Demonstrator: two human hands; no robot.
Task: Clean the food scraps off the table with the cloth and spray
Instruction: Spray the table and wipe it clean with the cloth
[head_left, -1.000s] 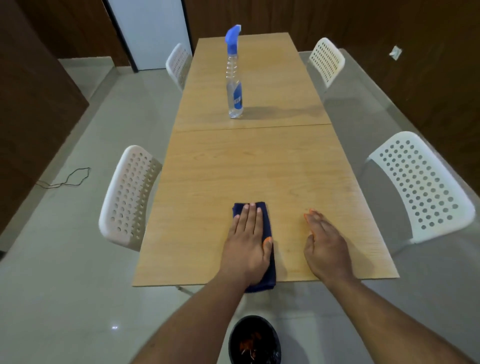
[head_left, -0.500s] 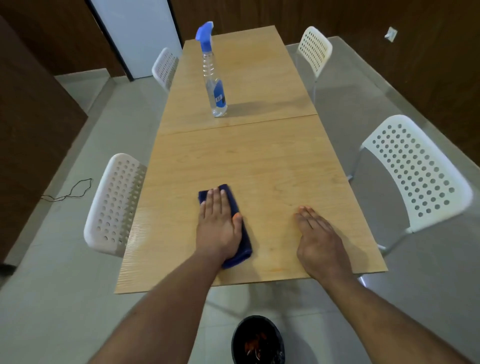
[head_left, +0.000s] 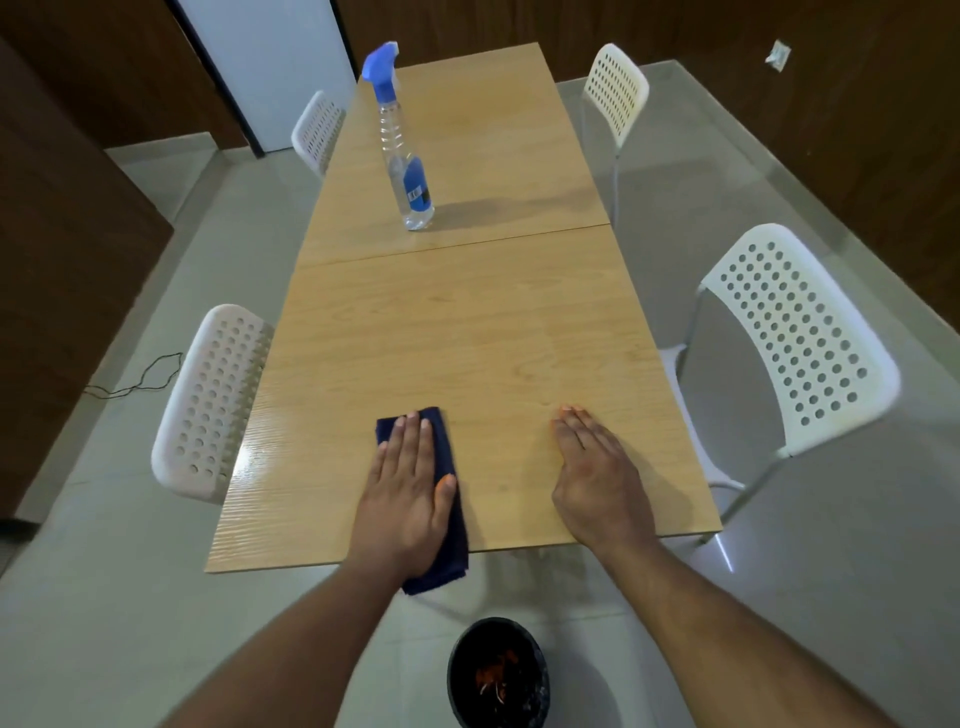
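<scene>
Long wooden table (head_left: 467, 332), near edge: left hand (head_left: 405, 493) flat on dark cloth (head_left: 451, 514), pressing, cloth overhanging. Right hand (head_left: 597, 478) released, resting flat. Soft, light, likely bunches; best pinned under palm. Spray bottle (head_left: 405, 156) upright, far.

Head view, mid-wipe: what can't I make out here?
- Dark blue folded cloth: middle hidden under the flat left hand.
- Table surface beneath the right hand: covered.
- Clear spray bottle with blue trigger: label too small to read.
- Black round bin: cut by bottom edge, contents dim.
</scene>
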